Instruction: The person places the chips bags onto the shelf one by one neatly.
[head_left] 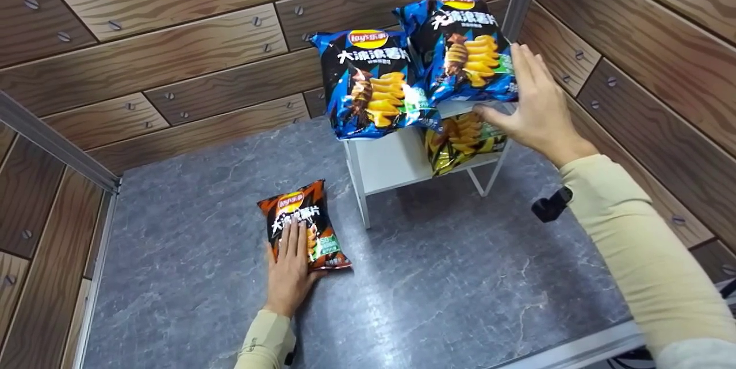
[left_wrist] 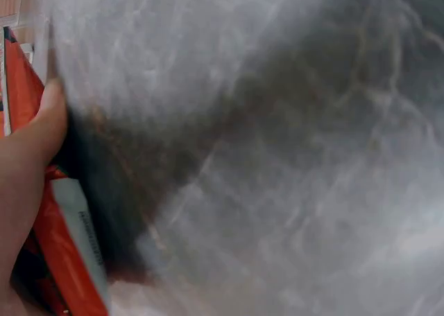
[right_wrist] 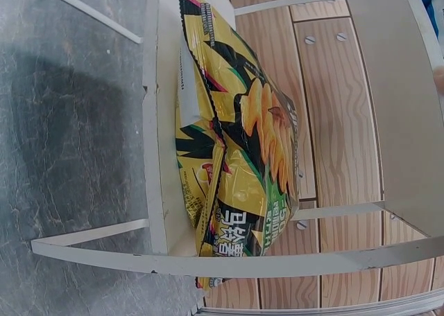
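Note:
An orange-and-black bag of potato chips lies at the lower middle of the head view. My left hand rests on its front with straight fingers, the thumb by its lower edge. In the left wrist view the thumb lies against the orange bag. At the white rack's top right, my right hand is beside a blue bag of chips. Its fingers are straight at that bag's right edge and its thumb is spread. Another blue bag stands to the left. Below is a yellow bag, larger in the right wrist view.
The white two-level rack stands on a grey marbled floor. Wood-patterned walls with metal corner posts enclose the area. A metal rail runs along the near right edge.

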`<state>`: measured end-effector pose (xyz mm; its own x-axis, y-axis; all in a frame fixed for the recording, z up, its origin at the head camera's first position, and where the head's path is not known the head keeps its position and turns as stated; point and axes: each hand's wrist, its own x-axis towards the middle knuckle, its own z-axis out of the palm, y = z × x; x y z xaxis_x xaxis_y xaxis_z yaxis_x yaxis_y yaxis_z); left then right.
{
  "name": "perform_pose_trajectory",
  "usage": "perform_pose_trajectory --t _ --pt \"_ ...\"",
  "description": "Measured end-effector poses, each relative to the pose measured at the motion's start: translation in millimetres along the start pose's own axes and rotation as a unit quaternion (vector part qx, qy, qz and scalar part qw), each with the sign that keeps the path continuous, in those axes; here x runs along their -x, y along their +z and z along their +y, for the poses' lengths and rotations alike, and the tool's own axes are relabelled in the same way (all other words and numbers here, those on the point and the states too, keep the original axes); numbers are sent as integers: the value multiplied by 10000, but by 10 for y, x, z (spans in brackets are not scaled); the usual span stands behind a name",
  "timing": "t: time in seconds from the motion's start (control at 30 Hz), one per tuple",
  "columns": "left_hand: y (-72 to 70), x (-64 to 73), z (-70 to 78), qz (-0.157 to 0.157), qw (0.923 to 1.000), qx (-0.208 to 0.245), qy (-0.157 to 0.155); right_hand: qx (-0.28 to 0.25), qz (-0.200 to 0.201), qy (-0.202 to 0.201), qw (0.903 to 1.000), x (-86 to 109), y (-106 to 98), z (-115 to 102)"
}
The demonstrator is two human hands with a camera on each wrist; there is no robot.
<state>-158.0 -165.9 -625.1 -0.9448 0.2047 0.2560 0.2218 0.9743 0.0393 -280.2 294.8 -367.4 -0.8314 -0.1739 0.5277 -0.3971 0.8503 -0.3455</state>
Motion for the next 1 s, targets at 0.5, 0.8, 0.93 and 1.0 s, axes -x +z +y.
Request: perform_pose_trajectory --t 0.5,0.8,0.93,1.0 --pt "-65 54 64 1057 9928 494 259 -16 15 -28 10000 -6 -7 -24" --pt "-216 138 25 1282 9844 1107 469 -22 -55 8 10000 -7 2 -10" --pt "-310 166 24 1427 9793 1333 535 -10 -95 58 9999 -1 -3 -7" --pt "-367 174 34 1485 9771 1422 555 -7 -109 91 9999 2 -8 -4"
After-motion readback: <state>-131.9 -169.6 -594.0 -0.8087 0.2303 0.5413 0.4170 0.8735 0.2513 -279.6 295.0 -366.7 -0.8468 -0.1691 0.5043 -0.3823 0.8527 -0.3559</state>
